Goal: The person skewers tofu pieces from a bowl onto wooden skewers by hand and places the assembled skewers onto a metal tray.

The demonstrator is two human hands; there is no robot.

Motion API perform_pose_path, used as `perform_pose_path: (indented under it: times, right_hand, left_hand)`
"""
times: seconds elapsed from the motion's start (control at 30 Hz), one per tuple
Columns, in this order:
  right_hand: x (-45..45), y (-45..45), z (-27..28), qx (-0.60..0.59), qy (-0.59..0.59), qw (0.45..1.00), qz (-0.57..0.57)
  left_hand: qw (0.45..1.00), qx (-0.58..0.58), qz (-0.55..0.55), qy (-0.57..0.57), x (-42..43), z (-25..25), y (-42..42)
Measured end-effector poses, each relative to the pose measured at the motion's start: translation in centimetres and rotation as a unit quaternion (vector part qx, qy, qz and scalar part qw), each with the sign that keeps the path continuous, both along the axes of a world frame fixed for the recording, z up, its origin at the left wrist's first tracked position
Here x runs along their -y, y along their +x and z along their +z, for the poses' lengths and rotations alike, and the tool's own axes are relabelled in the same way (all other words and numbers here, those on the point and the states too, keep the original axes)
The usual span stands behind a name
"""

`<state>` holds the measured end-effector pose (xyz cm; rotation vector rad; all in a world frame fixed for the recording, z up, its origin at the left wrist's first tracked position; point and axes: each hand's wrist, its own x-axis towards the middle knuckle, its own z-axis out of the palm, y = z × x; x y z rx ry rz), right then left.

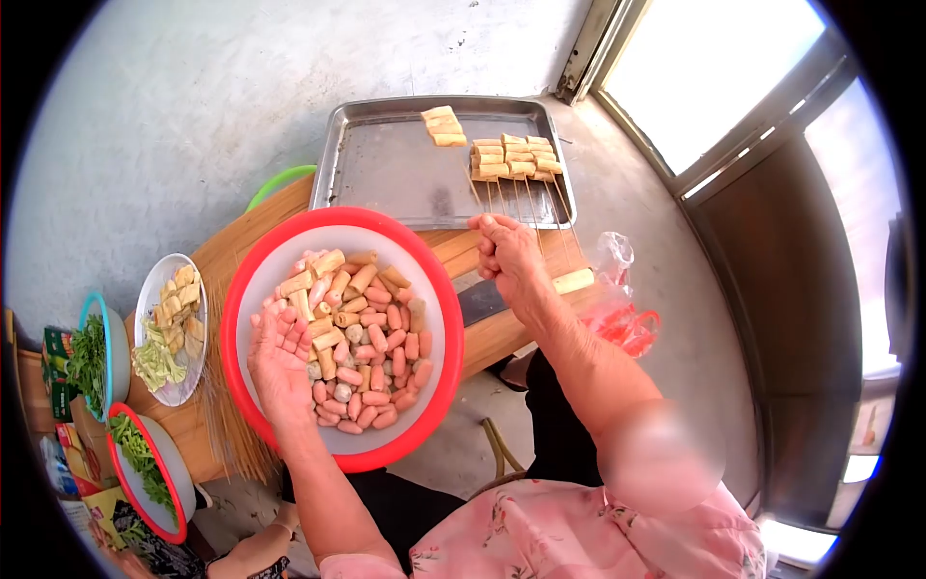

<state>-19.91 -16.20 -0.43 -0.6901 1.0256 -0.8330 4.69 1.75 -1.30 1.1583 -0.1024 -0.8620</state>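
Note:
My left hand (280, 359) is over the left side of a red-rimmed bowl (446, 333), palm up with fingers loosely spread and nothing gripped. Small pink sausages (386, 372), beige rolls (328, 262) and a few greyish balls fill the bowl. Near the front edge of a metal tray (386, 179), my right hand (494, 232) is closed, its fingertips pinching the lower end of a thin skewer. That skewer carries beige rolls (444, 127) above the tray. Several other loaded skewers (517, 157) lie on the tray's right side, sticks pointing towards me.
A white plate (174, 394) of cut food and bare sticks (227, 425) are left of the bowl. Bowls of greens (89, 357) (145, 463) stand farther left. Right are a pale roll (573, 281) and a plastic bag (617, 314). Another person's arm (256, 550) shows lower left.

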Motion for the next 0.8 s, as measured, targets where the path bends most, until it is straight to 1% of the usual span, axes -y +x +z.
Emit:
perform_pose_path:
  times: [0.07, 0.1, 0.23, 0.3, 0.33, 0.6, 0.73, 0.8]
  right_hand:
    - [0.9, -0.3, -0.8, -0.027, 0.015, 0.998, -0.045]
    - [1.3, -0.2, -1.1, -0.021, 0.022, 0.998, -0.053]
    - [2.0, 1.0, -2.4, -0.024, 0.026, 0.998, -0.054]
    - [1.6, 2.1, -2.5, -0.007, 0.078, 0.995, -0.059]
    - [1.5, 2.6, -2.7, -0.006, 0.080, 0.995, -0.057]
    - [1.8, 4.0, -4.8, -0.011, 0.132, 0.982, -0.131]
    - [1.6, 4.4, -5.6, -0.004, 0.118, 0.982, -0.145]
    - [1.4, 4.8, -5.5, 0.000, 0.134, 0.978, -0.157]
  left_hand:
    - [1.000, 0.000, 0.000, 0.003, 0.0, -0.2, 0.0]
    - [1.000, -0.001, -0.002, 0.006, 0.1, -0.3, -0.1]
    - [1.000, -0.007, -0.015, -0.003, 0.2, -0.6, -0.4]
    - [1.000, -0.006, -0.026, 0.002, 0.2, -0.5, -0.6]
    - [1.000, -0.005, -0.024, 0.004, 0.2, -0.4, -0.6]
    - [0.999, -0.025, -0.018, 0.011, 0.3, -0.4, -0.5]
    - [0.999, -0.028, -0.023, 0.006, 0.2, -0.4, -0.5]
    - [0.999, -0.027, -0.015, 0.012, 0.2, -0.1, -0.7]
